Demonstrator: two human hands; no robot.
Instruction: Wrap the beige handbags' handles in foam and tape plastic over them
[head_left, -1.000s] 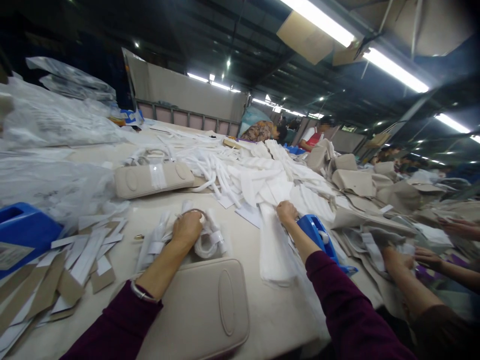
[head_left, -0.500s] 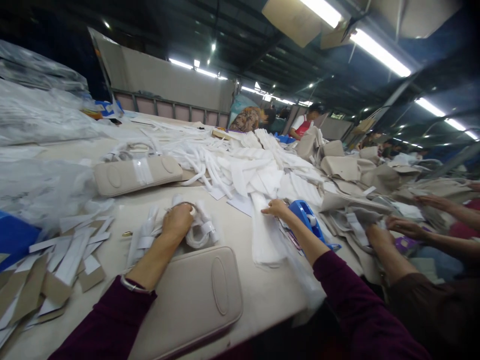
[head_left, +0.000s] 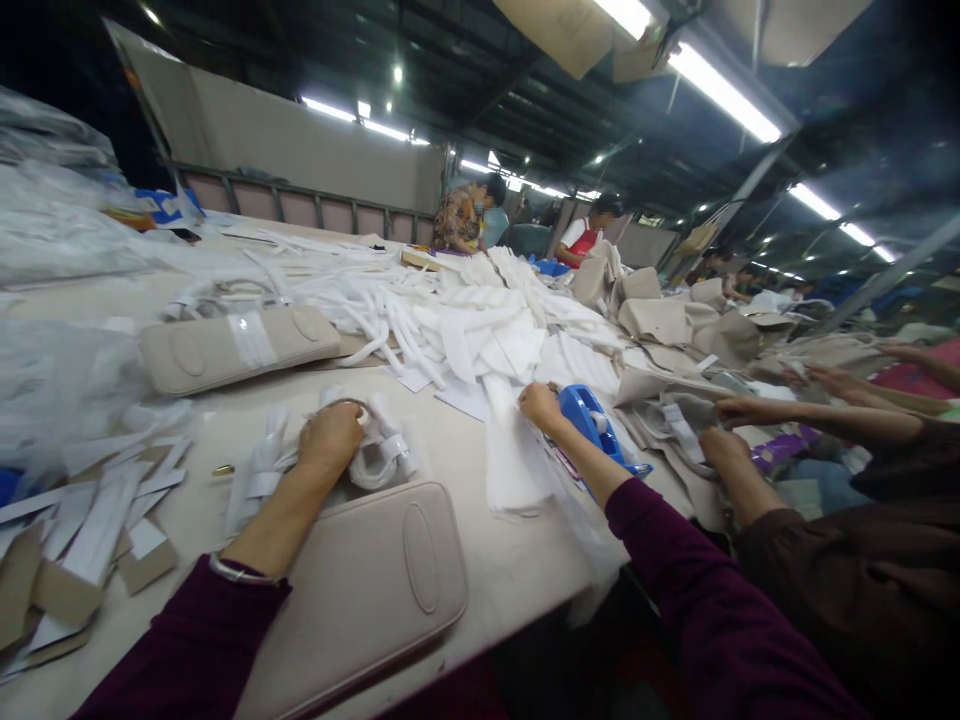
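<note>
A beige handbag [head_left: 360,590] lies flat at the table's front edge, an oval stitched outline on its side. My left hand [head_left: 330,438] is closed around its thin handle, between straps bundled in white wrapping [head_left: 382,455]. My right hand [head_left: 541,408] has its fingers curled together at the left end of a blue tape dispenser [head_left: 596,430]. What those fingers hold, if anything, cannot be made out. White foam sheets [head_left: 514,470] lie just below and left of that hand.
Cardboard strips [head_left: 97,530] and clear plastic bags [head_left: 67,370] cover the left side. A second beige handbag [head_left: 240,348], banded in white, lies behind. White padding [head_left: 480,335] is heaped mid-table. At right, a co-worker's hands [head_left: 727,445] handle beige pieces; others work farther back.
My right hand's fingers, stretched leftward over the foam sheet before, are now curled in beside the tape dispenser. My left hand stays on the handle. The whole view has shifted slightly.
</note>
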